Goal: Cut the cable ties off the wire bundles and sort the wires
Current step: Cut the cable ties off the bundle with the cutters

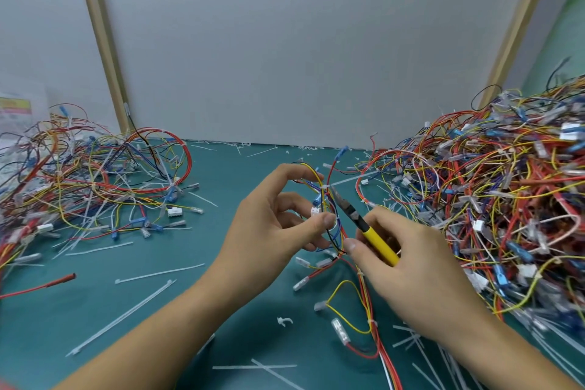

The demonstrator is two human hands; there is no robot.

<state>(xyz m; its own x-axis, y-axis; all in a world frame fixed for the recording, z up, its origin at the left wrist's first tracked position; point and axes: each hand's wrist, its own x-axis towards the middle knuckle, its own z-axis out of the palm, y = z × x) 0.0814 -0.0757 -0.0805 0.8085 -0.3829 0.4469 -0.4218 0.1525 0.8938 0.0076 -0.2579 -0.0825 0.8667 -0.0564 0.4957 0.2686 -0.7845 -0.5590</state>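
Both hands raised — left hand [269, 218] pinches wire bundle [329, 215] | right hand [411, 260] grips cutters [364, 225]

Teal mat [221, 174] is lying flat, running under and around left hand [272, 218] and right hand [411, 256]. Grey panel [300, 41] is standing upright beyond both hands, meeting mat's far edge. Pale wooden strip [101, 41] is leaning up beyond and left of left hand; second wooden strip [519, 19] is rising beyond and right of right hand. Blurred sheet [15, 111] with yellow-red print is sitting far left of left hand. Green surface [563, 25] is showing far upper right, past second wooden strip.
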